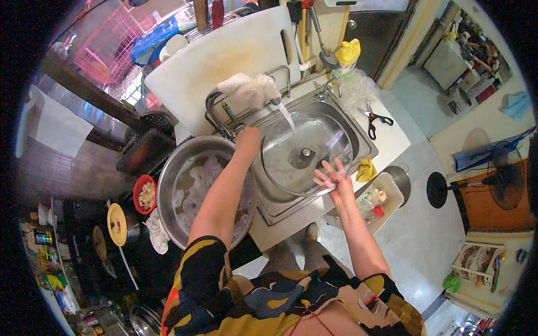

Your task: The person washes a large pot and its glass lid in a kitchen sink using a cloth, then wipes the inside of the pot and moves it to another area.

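My left hand is closed at the base of the kitchen faucet, on its handle, which the fingers mostly hide. My right hand supports a round clear glass pot lid by its near right rim, palm up with the fingers spread against the glass. The lid lies tilted over the stainless steel sink, its metal knob near the middle. Water runs from the spout onto the lid. A white cloth is wrapped around the faucet's neck.
Left of the sink stands a large steel basin of sudsy water. A white cutting board leans behind the faucet. Black-handled scissors and a yellow cloth lie on the right counter. Below is a waste bin.
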The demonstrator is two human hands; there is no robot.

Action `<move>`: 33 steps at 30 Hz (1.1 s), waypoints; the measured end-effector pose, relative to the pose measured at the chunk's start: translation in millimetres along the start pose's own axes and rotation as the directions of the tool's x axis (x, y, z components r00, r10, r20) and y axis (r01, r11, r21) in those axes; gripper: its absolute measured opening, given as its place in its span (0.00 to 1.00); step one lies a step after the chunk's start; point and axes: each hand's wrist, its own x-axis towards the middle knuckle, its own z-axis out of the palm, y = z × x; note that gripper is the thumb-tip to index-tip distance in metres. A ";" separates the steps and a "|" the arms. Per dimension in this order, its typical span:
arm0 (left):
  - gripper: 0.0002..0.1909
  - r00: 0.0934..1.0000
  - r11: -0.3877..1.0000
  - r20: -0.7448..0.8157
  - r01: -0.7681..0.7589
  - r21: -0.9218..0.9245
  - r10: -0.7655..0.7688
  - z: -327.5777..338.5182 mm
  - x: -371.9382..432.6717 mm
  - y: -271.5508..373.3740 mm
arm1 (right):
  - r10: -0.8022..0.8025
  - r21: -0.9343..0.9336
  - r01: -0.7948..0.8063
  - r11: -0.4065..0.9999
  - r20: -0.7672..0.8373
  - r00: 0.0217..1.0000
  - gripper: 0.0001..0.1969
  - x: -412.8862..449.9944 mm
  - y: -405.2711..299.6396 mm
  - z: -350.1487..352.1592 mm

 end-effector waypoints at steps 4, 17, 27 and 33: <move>0.07 0.999 0.999 0.025 0.044 0.009 -0.044 -7.9 -1.3 5.2 | 0.030 -0.012 -0.030 0.999 0.003 1.000 0.35 18.2 0.0 2.0; 0.07 0.997 0.997 -0.071 -0.001 0.075 0.006 5.4 -5.4 -5.2 | 0.009 0.052 -0.010 0.999 0.006 1.000 0.33 35.1 -22.9 -31.4; 0.12 0.999 0.998 -0.042 0.022 0.062 -0.019 -0.8 -5.9 2.2 | -0.004 0.048 0.001 0.999 0.056 0.998 0.31 77.3 -21.7 -16.9; 0.11 0.990 0.993 -0.072 0.120 -0.006 -0.120 0.3 -6.1 3.9 | 0.002 -0.080 -0.007 0.997 -0.054 0.999 0.32 55.9 -59.3 -44.7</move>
